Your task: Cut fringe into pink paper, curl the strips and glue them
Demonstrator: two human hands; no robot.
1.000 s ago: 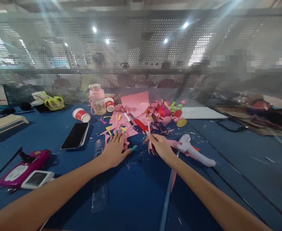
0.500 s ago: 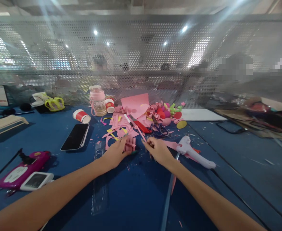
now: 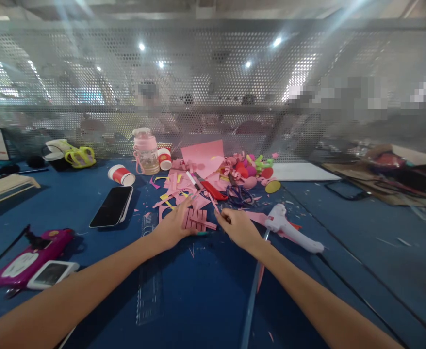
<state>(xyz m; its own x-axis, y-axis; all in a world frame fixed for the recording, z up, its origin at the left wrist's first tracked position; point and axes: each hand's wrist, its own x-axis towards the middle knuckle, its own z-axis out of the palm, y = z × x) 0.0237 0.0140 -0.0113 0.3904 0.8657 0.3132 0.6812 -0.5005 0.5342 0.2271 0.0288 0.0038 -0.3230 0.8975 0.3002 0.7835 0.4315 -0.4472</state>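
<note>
My left hand [image 3: 171, 225] rests on the blue table, its thumb and fingers spread at the left edge of a slatted pink paper piece [image 3: 200, 220]. A short pink strip lies crosswise over the slats. To the right, my right hand [image 3: 242, 230] is closed in a pinch on a thin pink paper strip [image 3: 213, 201] that slants up and away. Just beyond both hands are a red-handled cutter [image 3: 213, 190], a white pen [image 3: 192, 180] and a heap of pink paper scraps [image 3: 172, 186]. A clear ruler [image 3: 148, 295] lies partly beneath my left forearm.
On the right is a white glue gun [image 3: 295, 232] with its cord, and a long clear stick [image 3: 251, 310]. A phone [image 3: 111, 207], paper cups [image 3: 121, 175], a pink-lidded bottle [image 3: 146, 152] and a purple case [image 3: 27, 259] stand left. A perforated metal screen [image 3: 205, 111] closes the back.
My left hand has opened wider, showing more of the slatted piece. The crosswise strip now reaches further right. My right hand stays nearly in place with its strip.
</note>
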